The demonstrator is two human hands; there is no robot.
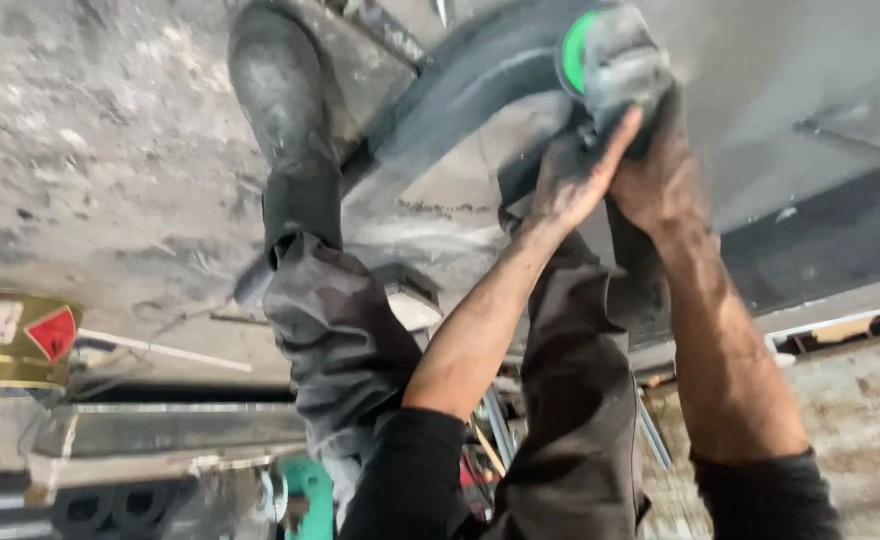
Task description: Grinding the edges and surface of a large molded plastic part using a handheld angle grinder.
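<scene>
Both hands, left hand (570, 185) and right hand (660, 175), held a grey power tool with green collar (605, 60), grips closed, against a metal sheet (800, 90) on the concrete floor (90, 150), mid-work, steady pressure likely needed.

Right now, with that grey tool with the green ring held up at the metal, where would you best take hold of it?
Best around the grey tool's rounded body, behind the green ring, coming from below on the person's side. Both hands meet there already: the left hand spreads its fingers up onto it and the right hand presses in beside it. The blurred front end faces the metal sheet, so it seems wiser to keep off that.
</scene>
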